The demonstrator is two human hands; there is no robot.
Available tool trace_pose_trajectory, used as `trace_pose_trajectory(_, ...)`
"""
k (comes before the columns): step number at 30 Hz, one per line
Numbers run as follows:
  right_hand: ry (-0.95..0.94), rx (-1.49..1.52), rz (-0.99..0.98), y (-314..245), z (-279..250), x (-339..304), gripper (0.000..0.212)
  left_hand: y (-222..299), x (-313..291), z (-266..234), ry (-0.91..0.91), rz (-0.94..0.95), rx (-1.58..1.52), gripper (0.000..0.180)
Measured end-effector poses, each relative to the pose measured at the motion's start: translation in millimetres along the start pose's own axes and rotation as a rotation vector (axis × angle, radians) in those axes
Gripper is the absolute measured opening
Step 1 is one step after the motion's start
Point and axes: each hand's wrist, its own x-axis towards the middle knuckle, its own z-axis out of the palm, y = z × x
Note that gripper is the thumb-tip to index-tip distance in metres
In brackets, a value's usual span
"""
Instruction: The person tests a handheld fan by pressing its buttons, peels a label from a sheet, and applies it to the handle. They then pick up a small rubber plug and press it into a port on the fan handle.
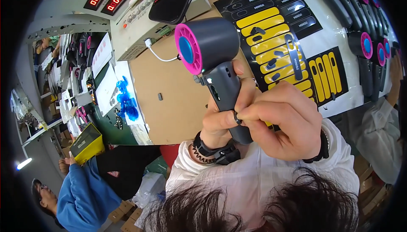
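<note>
A dark grey, hair-dryer-shaped handheld fan (pixel 218 41) with a pink ring and blue centre stands tilted in front of me. My left hand (pixel 218 124) is wrapped round its handle (pixel 224 86), fingers behind and thumb in front. Thumb and forefinger of my right hand (pixel 286 122) pinch a small black piece (pixel 238 118), close against the left thumb and the handle. Its exact kind is too small to tell. The plug of a white cable (pixel 159 55) reaches the fan's rear rim. Another small dark piece (pixel 160 97) lies on the brown board (pixel 169 113).
Sheets of black labels on yellow backing (pixel 269 41) lie at the right, small dark pieces on top. Several similar fans (pixel 366 45) are lined up beyond. A metered power box (pixel 144 33) stands at the back left. A person in blue (pixel 85 194) holds a yellow-black box (pixel 87 144).
</note>
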Motion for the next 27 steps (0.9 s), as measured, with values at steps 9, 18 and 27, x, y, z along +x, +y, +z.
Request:
trace_pose_trajectory(9,0.051,-0.058,-0.124,8,3,0,0.024,-21,0,3,-0.134,0.007,-0.589,0.069)
trace_pose_trajectory(18,0.042,-0.106,-0.175,10,2,1,0.025,-10,-2,-3,-0.023,-0.195,-0.308,0.066)
trace_pose_trajectory(27,0.051,-0.087,-0.194,11,5,2,0.026,-5,-2,-2,0.006,-0.202,-0.262,0.065)
